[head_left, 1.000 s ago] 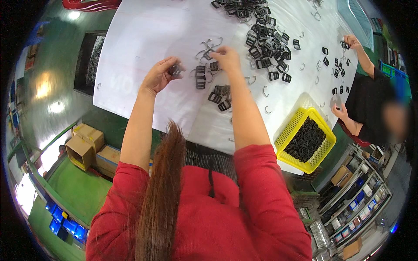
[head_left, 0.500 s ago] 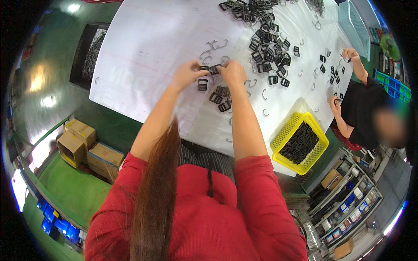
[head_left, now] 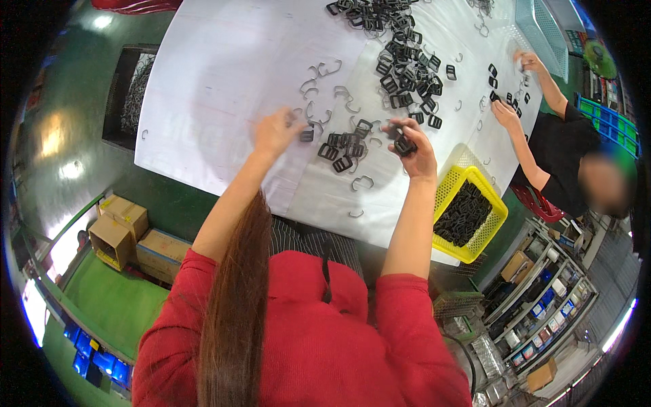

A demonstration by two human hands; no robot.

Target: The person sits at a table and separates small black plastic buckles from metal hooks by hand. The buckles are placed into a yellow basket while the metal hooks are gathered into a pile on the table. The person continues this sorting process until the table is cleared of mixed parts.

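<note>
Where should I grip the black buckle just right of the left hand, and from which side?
Pinch the black buckle by its outer side edges, probably from the near side with the left hand. It seems to lie flat, and the white table shows bare on its near side, while metal hooks sit just beyond it.

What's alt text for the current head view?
A person in a red top holds at least one black buckle in the right hand over a white table, the blurred left hand near another buckle. More buckles and wire hooks lie around; right, a yellow basket of black parts and a co-worker.
</note>
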